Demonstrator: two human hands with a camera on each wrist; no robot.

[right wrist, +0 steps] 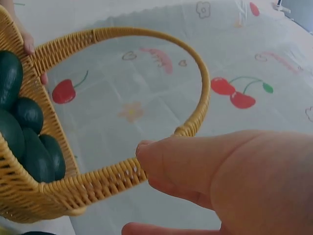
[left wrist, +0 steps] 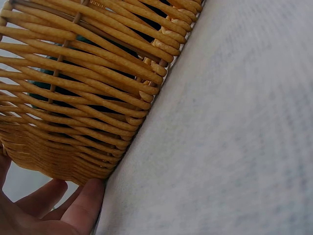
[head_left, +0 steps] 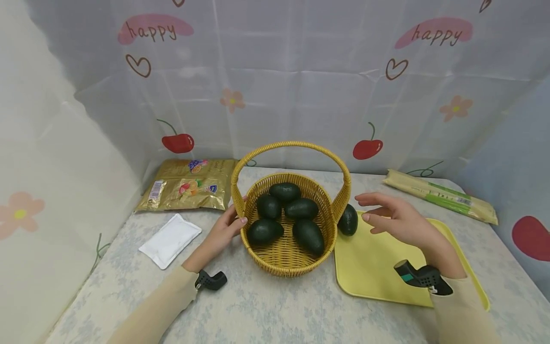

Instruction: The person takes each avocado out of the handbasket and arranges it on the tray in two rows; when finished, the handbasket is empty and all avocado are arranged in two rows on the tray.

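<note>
A yellow wicker basket [head_left: 283, 260] with a hoop handle [head_left: 292, 144] stands mid-table and holds several dark green avocados [head_left: 302, 209]. One more avocado [head_left: 348, 220] lies just outside the basket's right side, on the corner of a yellow tray [head_left: 374, 267]. My left hand [head_left: 236, 217] holds the basket's left rim at the handle base, thumb on the rim, and its fingers [left wrist: 83, 205] press the woven wall [left wrist: 73, 112]. My right hand [head_left: 378, 212] hovers over the tray with straight fingers, empty, a little right of the lone avocado. In the right wrist view the thumb [right wrist: 195, 161] sits close to the basket rim [right wrist: 98, 183].
Gold snack bags [head_left: 189, 188] lie at the back left and a white flat pack [head_left: 169, 239] sits left of my left forearm. A long pale packet [head_left: 442, 196] lies at the back right. A printed curtain [head_left: 275, 86] closes in the table on three sides.
</note>
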